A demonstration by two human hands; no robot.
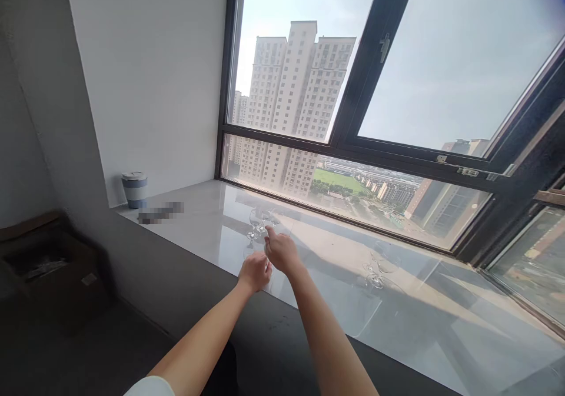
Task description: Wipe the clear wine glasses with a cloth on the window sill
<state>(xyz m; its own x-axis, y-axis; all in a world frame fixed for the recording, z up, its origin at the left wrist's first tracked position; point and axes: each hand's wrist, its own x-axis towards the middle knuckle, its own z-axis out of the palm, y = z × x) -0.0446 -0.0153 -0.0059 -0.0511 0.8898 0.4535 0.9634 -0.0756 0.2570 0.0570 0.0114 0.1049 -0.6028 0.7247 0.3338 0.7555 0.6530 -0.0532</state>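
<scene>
I'm reaching my right hand [282, 252] toward the far glasses [258, 222], with my left hand [255, 271] curling just beside it. I'm not able to tell whether either is gripping anything.

Hazy daylight floods through the window [397, 90] at upper right, glaring off the glossy sill [212, 219], while the lower left sinks into shadow and the frame's edges look stretched.
</scene>
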